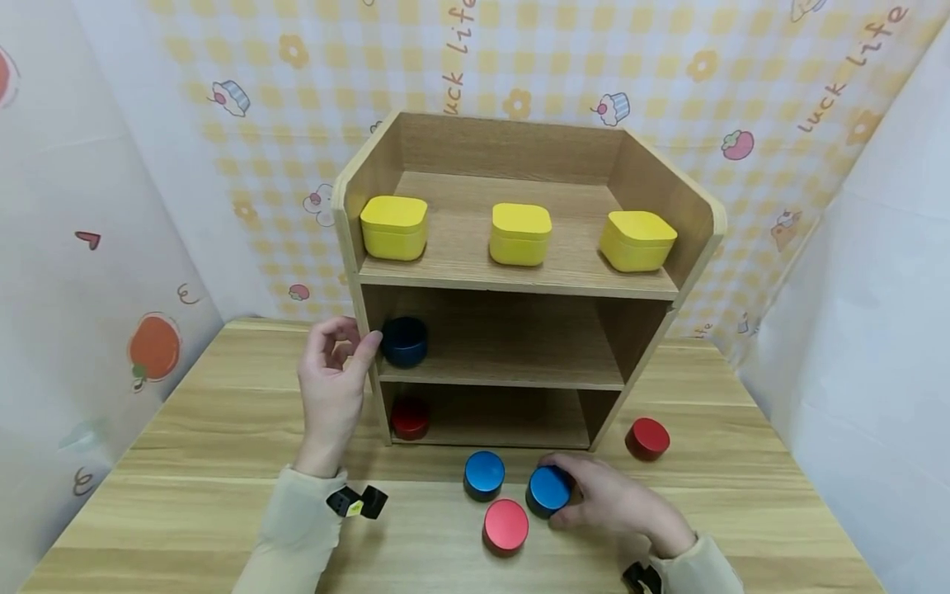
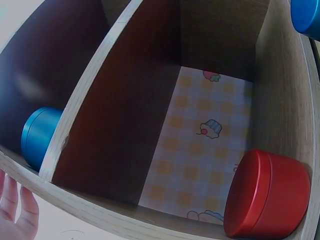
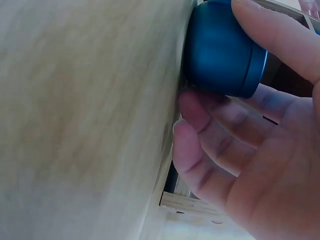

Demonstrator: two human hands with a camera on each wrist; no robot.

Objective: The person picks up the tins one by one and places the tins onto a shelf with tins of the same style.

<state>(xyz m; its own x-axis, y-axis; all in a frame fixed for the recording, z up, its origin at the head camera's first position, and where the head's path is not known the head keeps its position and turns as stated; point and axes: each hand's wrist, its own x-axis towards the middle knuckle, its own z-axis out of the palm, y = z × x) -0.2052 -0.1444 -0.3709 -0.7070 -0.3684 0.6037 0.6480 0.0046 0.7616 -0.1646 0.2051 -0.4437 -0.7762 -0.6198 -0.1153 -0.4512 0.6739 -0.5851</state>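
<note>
On the tabletop, my right hand [image 1: 612,495] grips a round blue tin [image 1: 549,491], thumb on one side and fingers on the other. The right wrist view shows this blue tin [image 3: 222,50] up close, upright on the table. My left hand [image 1: 337,367] is at the left side of a wooden shelf unit [image 1: 519,293], thumb by the panel's front edge and fingers loosely bent, holding nothing. Just inside that panel, a dark blue tin [image 1: 405,342] stands on the middle shelf. Below it, a red tin [image 2: 267,195] sits in the bottom compartment.
Another blue tin [image 1: 484,475] and a pinkish-red tin [image 1: 505,526] stand left of my right hand. A red tin [image 1: 648,438] is right of the unit. Along the top shelf are yellow boxes: left [image 1: 395,228], middle [image 1: 520,234] and right [image 1: 638,241].
</note>
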